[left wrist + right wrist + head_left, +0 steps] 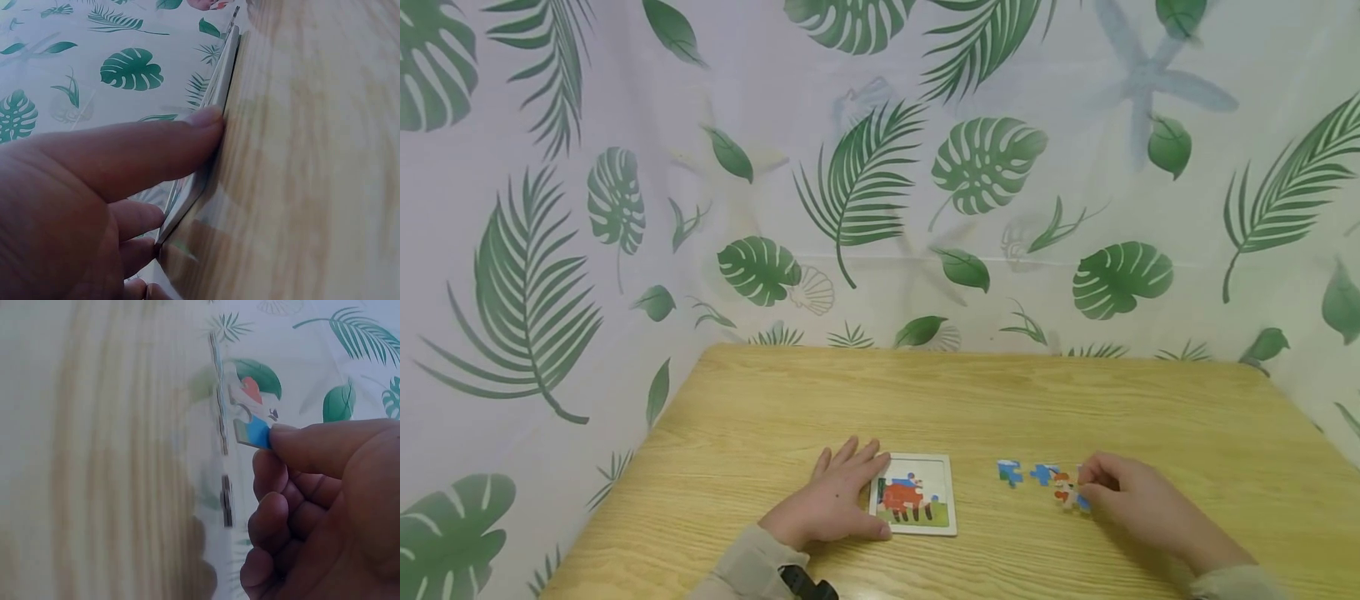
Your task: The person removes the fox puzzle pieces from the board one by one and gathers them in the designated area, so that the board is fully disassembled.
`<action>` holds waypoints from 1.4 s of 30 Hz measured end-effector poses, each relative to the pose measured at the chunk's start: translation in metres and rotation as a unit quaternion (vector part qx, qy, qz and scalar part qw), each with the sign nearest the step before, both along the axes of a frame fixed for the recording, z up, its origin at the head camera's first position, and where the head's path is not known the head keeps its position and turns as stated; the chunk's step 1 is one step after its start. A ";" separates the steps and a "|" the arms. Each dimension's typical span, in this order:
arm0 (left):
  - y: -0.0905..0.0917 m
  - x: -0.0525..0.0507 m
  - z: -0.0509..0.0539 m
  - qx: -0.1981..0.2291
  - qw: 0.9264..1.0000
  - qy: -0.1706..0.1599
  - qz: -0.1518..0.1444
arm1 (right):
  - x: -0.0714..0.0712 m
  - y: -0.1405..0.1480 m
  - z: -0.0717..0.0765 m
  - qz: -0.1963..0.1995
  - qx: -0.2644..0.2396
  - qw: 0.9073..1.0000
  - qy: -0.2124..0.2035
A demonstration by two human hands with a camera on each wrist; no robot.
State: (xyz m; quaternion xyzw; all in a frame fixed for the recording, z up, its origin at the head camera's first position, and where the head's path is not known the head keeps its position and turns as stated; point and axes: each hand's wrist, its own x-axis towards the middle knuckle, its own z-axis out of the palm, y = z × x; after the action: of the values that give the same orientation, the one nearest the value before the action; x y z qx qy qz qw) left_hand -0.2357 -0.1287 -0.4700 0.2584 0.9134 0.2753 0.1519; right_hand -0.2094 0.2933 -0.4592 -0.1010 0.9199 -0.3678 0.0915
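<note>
Your right hand (1138,500), lower right, pinches puzzle piece (257,432); tray (952,500) lies leftward, lower centre, your spread left hand (835,498) touching it.

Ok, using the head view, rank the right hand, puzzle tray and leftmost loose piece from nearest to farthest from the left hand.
1. Puzzle tray: touched by the left hand, at its right side.
2. Leftmost loose piece: right of the tray, apart from it.
3. Right hand: farthest right, past that piece.

Puzzle board (936,477) flat, pale-rimmed, part-filled; my left hand (838,497) at left edge. I pinch blue-marked piece (257,432) in right hand (1131,496); loose pieces (1010,472) near.
</note>
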 end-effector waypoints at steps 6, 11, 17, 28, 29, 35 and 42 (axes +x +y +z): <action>0.001 -0.001 -0.001 -0.004 1.000 0.004 -0.001 | 0.004 0.020 -0.001 0.001 0.026 1.000 0.001; 0.001 0.000 0.001 -0.002 1.000 0.005 -0.003 | 0.004 0.031 -0.004 -0.002 0.043 0.999 0.005; 0.001 0.001 0.003 -0.003 1.000 0.001 -0.002 | 0.002 0.033 -0.007 -0.012 0.058 0.998 0.011; 0.001 0.000 0.000 -0.004 1.000 0.003 0.000 | -0.002 0.032 -0.012 -0.004 0.082 0.996 0.027; 0.001 0.000 0.000 -0.004 1.000 0.002 0.000 | -0.003 0.032 -0.012 -0.002 0.083 0.996 0.028; 0.001 0.001 0.001 -0.001 1.000 0.000 0.000 | -0.002 0.031 -0.011 0.001 0.083 0.996 0.024; 0.000 0.002 0.001 0.001 1.000 -0.002 0.001 | -0.001 0.029 -0.011 -0.003 0.085 0.996 0.027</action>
State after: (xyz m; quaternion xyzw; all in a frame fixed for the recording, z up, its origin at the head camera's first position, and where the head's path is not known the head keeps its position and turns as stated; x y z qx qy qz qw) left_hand -0.2340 -0.1285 -0.4688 0.2567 0.9132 0.2771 0.1532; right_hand -0.2108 0.3222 -0.4702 -0.0995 0.9502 -0.2860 0.0736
